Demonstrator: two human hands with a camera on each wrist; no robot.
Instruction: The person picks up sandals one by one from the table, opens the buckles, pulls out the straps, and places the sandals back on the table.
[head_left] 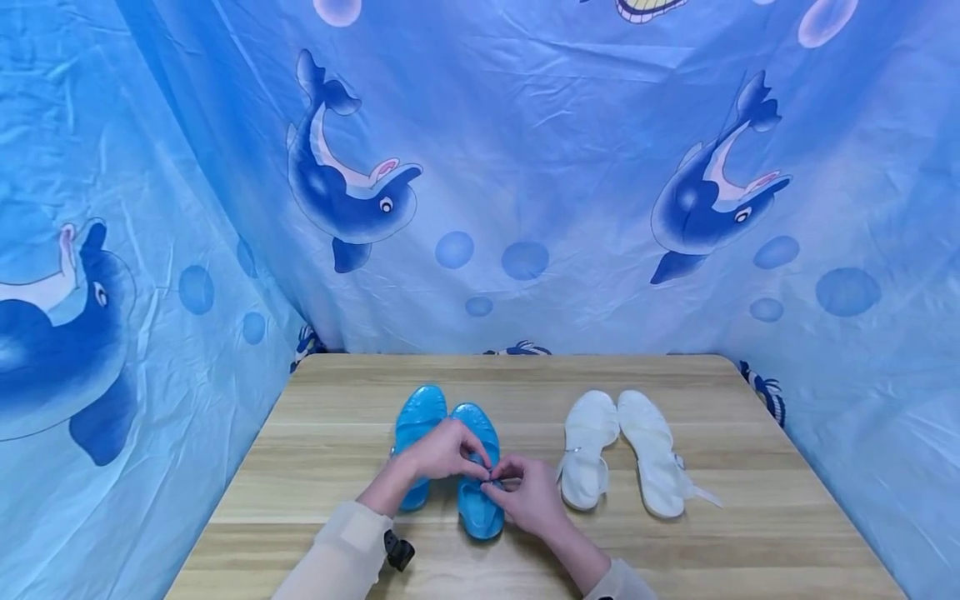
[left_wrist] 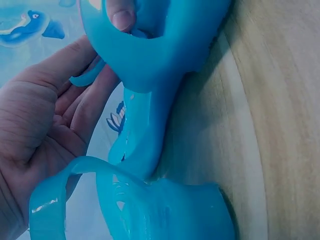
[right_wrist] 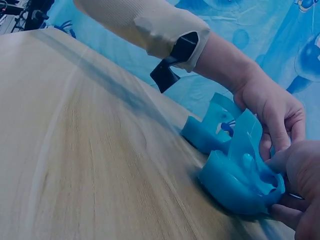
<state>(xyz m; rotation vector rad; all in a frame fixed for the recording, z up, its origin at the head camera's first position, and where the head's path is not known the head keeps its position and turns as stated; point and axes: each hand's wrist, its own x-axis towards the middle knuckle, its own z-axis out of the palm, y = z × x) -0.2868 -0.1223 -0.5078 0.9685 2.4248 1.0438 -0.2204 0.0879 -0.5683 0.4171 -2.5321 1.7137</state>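
A pair of blue jelly sandals lies left of centre on the table. My left hand reaches over the left blue sandal to the right blue sandal. There its thumb and fingers pinch the ankle strap at the sandal's side. From the other side my right hand pinches the same strap, its fingertips almost meeting the left ones. In the left wrist view a loose strap end pokes out between the left fingers. The buckle is hidden by the fingertips.
A pair of white sandals stands right of my hands: one white sandal with its strap looped, the other white sandal with its strap lying out sideways. The wooden table ends at a blue dolphin-print curtain.
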